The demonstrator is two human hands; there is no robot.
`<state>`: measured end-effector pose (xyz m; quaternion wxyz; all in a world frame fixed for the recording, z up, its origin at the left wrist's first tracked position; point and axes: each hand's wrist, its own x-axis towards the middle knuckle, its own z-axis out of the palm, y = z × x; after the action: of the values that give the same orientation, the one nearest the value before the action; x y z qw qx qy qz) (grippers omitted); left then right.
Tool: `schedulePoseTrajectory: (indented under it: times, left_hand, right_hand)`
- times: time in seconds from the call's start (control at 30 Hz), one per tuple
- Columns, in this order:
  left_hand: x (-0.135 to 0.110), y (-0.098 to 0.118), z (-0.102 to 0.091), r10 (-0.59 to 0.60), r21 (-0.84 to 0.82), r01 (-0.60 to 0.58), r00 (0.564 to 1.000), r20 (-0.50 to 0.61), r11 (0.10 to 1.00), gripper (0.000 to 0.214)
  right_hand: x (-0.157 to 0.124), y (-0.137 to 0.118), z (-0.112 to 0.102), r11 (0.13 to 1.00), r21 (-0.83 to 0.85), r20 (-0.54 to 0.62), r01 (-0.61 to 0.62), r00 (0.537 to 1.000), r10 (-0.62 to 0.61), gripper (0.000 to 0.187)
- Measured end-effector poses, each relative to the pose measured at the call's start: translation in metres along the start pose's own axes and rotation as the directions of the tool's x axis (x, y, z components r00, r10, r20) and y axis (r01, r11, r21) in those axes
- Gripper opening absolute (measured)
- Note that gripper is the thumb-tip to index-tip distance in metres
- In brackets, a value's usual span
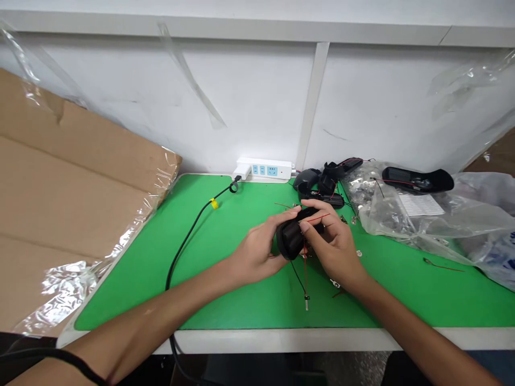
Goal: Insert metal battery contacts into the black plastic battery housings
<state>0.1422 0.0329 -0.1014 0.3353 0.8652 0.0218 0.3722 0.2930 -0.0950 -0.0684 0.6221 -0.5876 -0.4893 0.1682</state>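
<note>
The left hand and right hand grip a rounded black plastic housing trailing thin wires

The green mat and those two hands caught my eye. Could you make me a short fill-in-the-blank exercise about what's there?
The left hand and right hand both hold one ____ plastic part.
The black cable on the green mat carries a band coloured ____.
Flattened cardboard lies beyond the mat's ____ edge.

Missing words: black; yellow; left.
</note>
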Motion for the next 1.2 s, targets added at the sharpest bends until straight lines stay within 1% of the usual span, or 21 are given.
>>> schedulePoseTrajectory:
  times: [0.2,0.27,0.33,0.4,0.5,0.53,0.6,0.73,0.8,0.9,1.1,1.2]
  left_hand:
    - [0.000,-0.004,-0.002,0.006,0.006,-0.006,0.999,0.040,1.000,0.091]
    - [0.003,-0.002,-0.003,0.001,0.029,-0.002,0.998,0.055,1.000,0.090]
    - [0.007,0.003,-0.005,-0.009,0.059,0.005,0.998,0.060,0.998,0.084]
    - [0.013,0.012,-0.007,-0.003,0.092,0.001,1.000,0.022,0.996,0.077]
    - [0.020,0.026,-0.008,0.050,0.138,-0.038,0.995,-0.086,0.990,0.076]
    - [0.021,0.029,-0.008,0.069,0.154,-0.052,0.992,-0.107,0.987,0.075]
    - [0.021,0.033,-0.009,0.100,0.195,-0.079,0.990,-0.101,0.978,0.072]
    - [0.018,0.028,-0.012,0.153,0.270,-0.138,0.988,-0.033,0.953,0.073]
    - [0.017,0.026,-0.014,0.169,0.291,-0.156,0.986,-0.018,0.944,0.071]
    - [0.017,0.026,-0.015,0.164,0.306,-0.150,0.986,-0.020,0.940,0.070]
    - [0.016,0.028,-0.016,0.120,0.324,-0.114,0.993,0.002,0.939,0.071]
    - [0.016,0.028,-0.016,0.103,0.317,-0.102,0.995,0.014,0.943,0.071]
  right_hand:
    - [0.002,0.010,0.001,0.996,0.057,0.031,-0.069,0.997,0.067,0.025]
    - [0.004,0.012,-0.001,0.993,0.079,0.043,-0.082,0.996,0.079,0.025]
    - [0.006,0.012,-0.002,0.985,0.131,0.066,-0.116,0.992,0.108,0.025]
    - [0.006,0.008,-0.004,0.955,0.235,0.107,-0.183,0.981,0.162,0.024]
    - [0.005,0.002,-0.004,0.866,0.389,0.190,-0.314,0.947,0.258,0.025]
    - [0.004,0.000,-0.004,0.843,0.415,0.209,-0.342,0.938,0.278,0.026]
    - [0.003,-0.002,-0.003,0.822,0.431,0.224,-0.373,0.926,0.302,0.029]
    - [0.002,-0.003,-0.002,0.827,0.428,0.223,-0.364,0.929,0.294,0.028]
    - [0.002,-0.004,-0.002,0.853,0.407,0.208,-0.326,0.943,0.262,0.026]
    - [0.002,-0.004,-0.003,0.886,0.370,0.182,-0.279,0.957,0.226,0.022]
    - [0.000,-0.001,-0.002,0.842,0.442,0.162,-0.310,0.951,0.265,0.019]
    - [0.000,0.000,-0.002,0.840,0.441,0.172,-0.315,0.949,0.266,0.018]
